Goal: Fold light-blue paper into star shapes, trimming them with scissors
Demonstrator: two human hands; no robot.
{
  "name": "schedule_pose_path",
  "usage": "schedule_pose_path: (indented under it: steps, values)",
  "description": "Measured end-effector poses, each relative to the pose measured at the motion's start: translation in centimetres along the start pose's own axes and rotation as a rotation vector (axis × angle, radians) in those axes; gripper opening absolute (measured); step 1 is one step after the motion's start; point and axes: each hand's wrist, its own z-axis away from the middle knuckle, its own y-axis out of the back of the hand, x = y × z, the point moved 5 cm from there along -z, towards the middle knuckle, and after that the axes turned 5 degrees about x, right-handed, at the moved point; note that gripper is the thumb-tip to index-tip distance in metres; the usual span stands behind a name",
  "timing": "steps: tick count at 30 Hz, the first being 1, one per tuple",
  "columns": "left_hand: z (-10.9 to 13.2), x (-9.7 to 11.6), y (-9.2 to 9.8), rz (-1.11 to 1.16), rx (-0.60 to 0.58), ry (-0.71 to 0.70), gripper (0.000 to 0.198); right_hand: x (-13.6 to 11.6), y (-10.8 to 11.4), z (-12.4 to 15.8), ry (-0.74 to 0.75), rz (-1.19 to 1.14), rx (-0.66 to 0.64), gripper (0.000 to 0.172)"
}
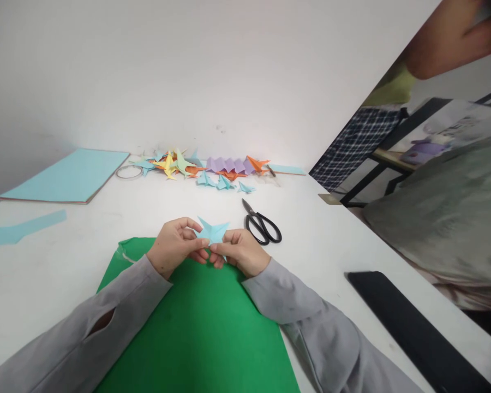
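Note:
A light blue folded-paper piece [213, 233] with pointed tips is held up over the far edge of a green sheet [188, 327]. My left hand [175, 245] pinches its left side between thumb and fingers. From the right, my right hand [242, 251] grips the lower right part, its thumb lying near the left thumb. Parts of the lower folds are hidden behind the fingers. Black-handled scissors [262, 226] lie just beyond my right hand, blades pointing away.
Colourful folded-paper pieces [169, 164] and a purple pleated strip [229, 165] lie along the wall. Blue paper sheets [65, 174] and a bent blue strip [20, 229] are on the left. A long black object [409, 327] lies at right, near a person [445, 207].

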Motion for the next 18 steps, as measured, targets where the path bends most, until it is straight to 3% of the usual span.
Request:
schedule_pose_path:
  steps: [18]
  values:
    - [0.1,0.12,-0.01,0.106,-0.103,0.038,0.039,-0.76,0.1,0.1,-0.009,-0.113,0.097,0.013]
